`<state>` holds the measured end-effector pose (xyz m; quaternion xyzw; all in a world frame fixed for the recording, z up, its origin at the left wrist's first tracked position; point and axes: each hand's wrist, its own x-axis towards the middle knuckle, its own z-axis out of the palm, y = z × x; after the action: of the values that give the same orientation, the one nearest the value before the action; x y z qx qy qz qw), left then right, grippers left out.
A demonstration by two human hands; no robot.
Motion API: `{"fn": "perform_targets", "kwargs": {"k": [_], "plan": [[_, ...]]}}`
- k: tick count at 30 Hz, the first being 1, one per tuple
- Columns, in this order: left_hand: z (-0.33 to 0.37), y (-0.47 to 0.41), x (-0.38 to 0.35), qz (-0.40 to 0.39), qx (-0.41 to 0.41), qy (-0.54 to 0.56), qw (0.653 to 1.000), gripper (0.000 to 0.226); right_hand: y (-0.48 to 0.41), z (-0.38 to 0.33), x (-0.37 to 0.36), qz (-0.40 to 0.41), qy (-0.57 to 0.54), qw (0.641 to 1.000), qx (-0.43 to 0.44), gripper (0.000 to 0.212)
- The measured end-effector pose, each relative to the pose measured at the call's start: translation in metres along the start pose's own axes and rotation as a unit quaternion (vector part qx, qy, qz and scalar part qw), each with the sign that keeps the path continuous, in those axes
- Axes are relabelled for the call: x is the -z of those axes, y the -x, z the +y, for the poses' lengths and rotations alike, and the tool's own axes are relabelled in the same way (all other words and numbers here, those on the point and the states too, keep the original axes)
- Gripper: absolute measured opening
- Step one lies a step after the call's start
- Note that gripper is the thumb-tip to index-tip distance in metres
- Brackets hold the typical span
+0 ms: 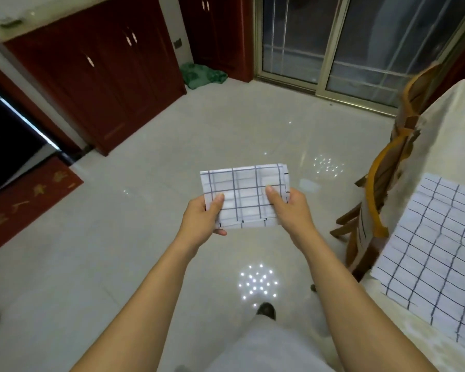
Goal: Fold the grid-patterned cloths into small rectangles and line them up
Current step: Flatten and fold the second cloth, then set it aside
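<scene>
- Folded cloth: small grid-patterned rectangle, several layers thick, held in the air over the floor, in front of the person.
- Left hand: pinches the cloth's left edge, thumb on top, fingers curled beneath.
- Right hand: pinches the right edge, thumb on top.
- Flat cloth: second grid-patterned piece, spread open on the covered surface at right, not yet folded.
- Chair: wooden, just beside the surface.
- Progress, as judged: one cloth looks folded to size, or nearly so, but not yet set down; the flat one awaits folding; no line-up is visible.
</scene>
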<state>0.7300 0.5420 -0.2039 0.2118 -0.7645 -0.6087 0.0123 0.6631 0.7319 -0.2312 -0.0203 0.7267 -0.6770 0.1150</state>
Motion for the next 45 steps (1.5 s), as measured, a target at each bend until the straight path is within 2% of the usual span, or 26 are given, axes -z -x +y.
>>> {"fn": "perform_targets", "kwargs": {"k": [5,11,18,23,27,33,38,45], "plan": [[0.035,-0.079,0.011,0.009,-0.011,0.012,1.0,0.019,-0.079,-0.03,-0.011,0.012,0.021,1.0,0.008,0.023],[0.054,-0.165,-0.013,-0.035,-0.022,0.029,0.999,0.022,-0.139,-0.042,0.007,0.057,0.041,0.997,-0.011,0.012],[0.081,-0.294,-0.04,-0.151,-0.039,0.043,0.987,0.035,-0.22,-0.057,0.016,0.167,0.066,0.983,-0.032,0.006],[0.115,-0.385,-0.036,-0.256,-0.069,0.03,0.964,0.032,-0.282,-0.088,0.005,0.228,0.053,0.972,-0.031,0.004],[0.137,-0.44,-0.049,-0.292,-0.108,0.004,0.95,0.029,-0.318,-0.097,0.005,0.275,0.038,0.961,-0.018,0.011],[0.161,-0.497,-0.112,-0.38,-0.136,-0.046,0.914,0.029,-0.349,-0.084,0.04,0.372,0.007,0.928,-0.034,0.019],[0.183,-0.542,-0.193,-0.42,-0.146,-0.084,0.892,0.032,-0.39,-0.07,0.098,0.424,-0.021,0.905,-0.036,0.016],[0.244,-0.622,-0.287,-0.422,-0.132,-0.071,0.894,0.029,-0.497,-0.08,0.191,0.407,-0.042,0.911,-0.047,0.012]]}}
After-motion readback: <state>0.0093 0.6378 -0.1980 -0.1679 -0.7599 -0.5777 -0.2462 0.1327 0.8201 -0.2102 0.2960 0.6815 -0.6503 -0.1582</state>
